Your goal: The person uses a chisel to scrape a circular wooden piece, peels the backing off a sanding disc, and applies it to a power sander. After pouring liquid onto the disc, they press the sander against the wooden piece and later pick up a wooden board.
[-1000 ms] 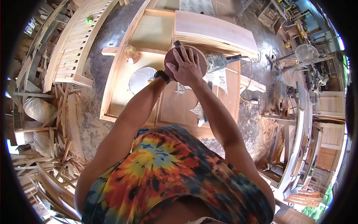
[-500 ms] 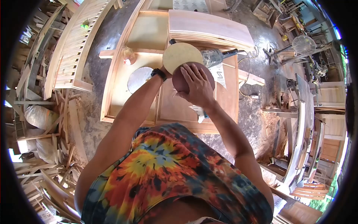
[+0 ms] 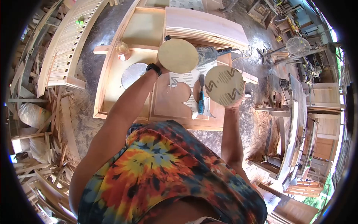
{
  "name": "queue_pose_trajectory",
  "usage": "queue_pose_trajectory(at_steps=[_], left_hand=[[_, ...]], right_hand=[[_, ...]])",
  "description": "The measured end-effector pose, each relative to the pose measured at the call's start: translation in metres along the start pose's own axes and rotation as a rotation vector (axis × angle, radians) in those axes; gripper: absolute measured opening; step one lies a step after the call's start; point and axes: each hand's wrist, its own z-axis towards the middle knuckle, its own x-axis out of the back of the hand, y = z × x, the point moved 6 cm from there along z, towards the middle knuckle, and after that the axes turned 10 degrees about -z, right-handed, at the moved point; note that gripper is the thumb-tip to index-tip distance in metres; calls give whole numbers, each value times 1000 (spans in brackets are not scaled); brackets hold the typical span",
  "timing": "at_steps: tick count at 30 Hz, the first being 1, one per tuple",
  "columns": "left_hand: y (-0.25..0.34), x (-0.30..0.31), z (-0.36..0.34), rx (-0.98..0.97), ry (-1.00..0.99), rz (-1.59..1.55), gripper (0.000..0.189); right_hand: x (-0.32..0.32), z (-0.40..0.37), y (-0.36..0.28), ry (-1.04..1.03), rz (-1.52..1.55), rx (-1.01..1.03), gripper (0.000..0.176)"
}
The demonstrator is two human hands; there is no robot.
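My left hand (image 3: 163, 68), with a dark watch on the wrist, is mostly hidden behind the round pale pad (image 3: 178, 56) of a power tool with a grey body (image 3: 207, 55); it supports the tool, pad facing up. To the right, my right hand (image 3: 239, 101) grips the lower right edge of a round sanding disc (image 3: 224, 85), whose pale printed back faces me. Pad and disc are apart. Between and below them, a blue-handled tool (image 3: 201, 102) lies on printed sheets beside brown abrasive pieces (image 3: 170, 102).
A wooden frame (image 3: 105, 78) lies beneath my hands. On it are stacked panels (image 3: 205, 24), a clear container (image 3: 122, 51) and a silvery round disc (image 3: 133, 74). A slatted wooden piece (image 3: 65, 52) stands left; a round fan (image 3: 298, 46) is at the right.
My right hand has moved right with the disc, away from the pad. The disc's brown face showed before; its printed back shows now. The blue-handled tool has come into fuller view.
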Motion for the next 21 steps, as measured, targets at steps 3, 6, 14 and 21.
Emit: queue_pose_trajectory(at_steps=[3,6,14,21], left_hand=[[-9,-3,6,-7,-23,-48,60],[-9,-1,3,-2,34,-117,59],[14,2,9,-34,106,-148,73],[-1,-2,3,-103,147,-181,66]], right_hand=[[50,34,8,-63,325,172,70],[-15,63,-13,-189,188,116,71],[-169,140,38,-445,-1433,607,73],[-179,141,81,-782,-2186,461,65]])
